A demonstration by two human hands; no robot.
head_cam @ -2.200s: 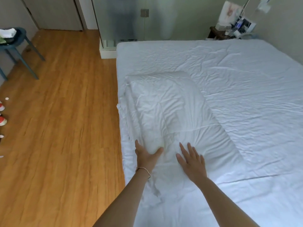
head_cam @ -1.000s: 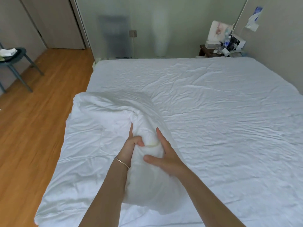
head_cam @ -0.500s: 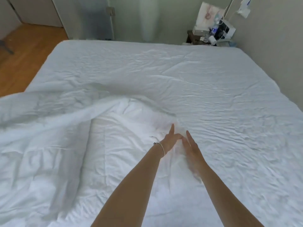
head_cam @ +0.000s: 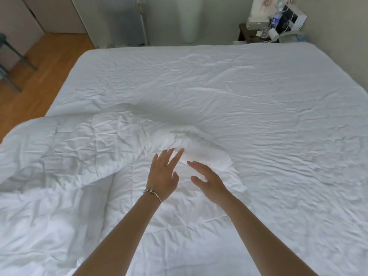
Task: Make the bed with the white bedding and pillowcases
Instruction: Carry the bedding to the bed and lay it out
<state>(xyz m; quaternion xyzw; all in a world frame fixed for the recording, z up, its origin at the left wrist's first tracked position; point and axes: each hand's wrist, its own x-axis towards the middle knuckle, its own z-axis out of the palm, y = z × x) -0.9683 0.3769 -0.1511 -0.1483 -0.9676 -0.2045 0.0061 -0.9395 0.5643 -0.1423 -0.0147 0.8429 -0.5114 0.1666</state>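
A white duvet (head_cam: 65,166) lies partly unrolled over the near left part of the bed, its far end a rumpled corner (head_cam: 191,144) near the middle. Under it a wrinkled white sheet (head_cam: 249,92) covers the mattress. My left hand (head_cam: 164,172), with a bracelet at the wrist, is stretched out with spread straight fingers whose tips reach that corner. My right hand (head_cam: 207,180) hovers beside it, fingers straight, holding nothing. No pillows are in view.
A cluttered nightstand (head_cam: 272,30) with a bottle and boxes stands at the far right corner by the wall. Wooden floor (head_cam: 39,72) runs along the bed's left side, with a blue chair's legs (head_cam: 12,62) at the far left. A frosted glass partition (head_cam: 123,18) stands behind the bed.
The folded duvet was gripped, lifted and flung open across the bed. Both hands have let go of it and now have straight fingers near its far corner.
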